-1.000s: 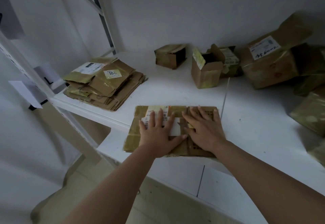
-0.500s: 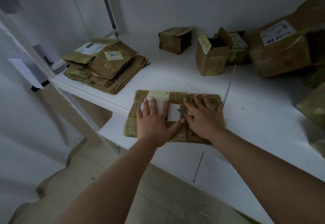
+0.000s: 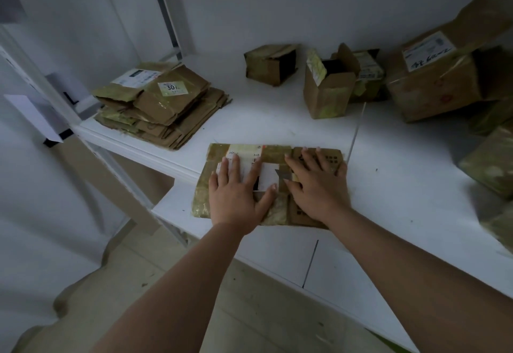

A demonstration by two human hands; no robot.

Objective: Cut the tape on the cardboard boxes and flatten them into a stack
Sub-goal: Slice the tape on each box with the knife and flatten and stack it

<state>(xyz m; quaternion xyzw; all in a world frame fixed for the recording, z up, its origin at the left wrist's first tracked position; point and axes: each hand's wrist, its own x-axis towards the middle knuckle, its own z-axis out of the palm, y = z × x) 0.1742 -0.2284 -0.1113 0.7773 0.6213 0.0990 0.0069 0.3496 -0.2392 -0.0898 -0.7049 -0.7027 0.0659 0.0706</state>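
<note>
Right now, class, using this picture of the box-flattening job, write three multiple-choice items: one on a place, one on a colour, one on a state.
1. Where is the stack of flattened boxes?
A. left of the hands
B. right of the hands
C. on the floor

2. What colour is the table?
A. black
B. white
C. red

3. How do the left hand and right hand lie on the flattened box?
A. curled into fists
B. pinching a flap
C. flat, fingers spread

Answers: 1 A, the stack sits far left; 2 B, its surface is white; 3 C, both palms press down flat.
</note>
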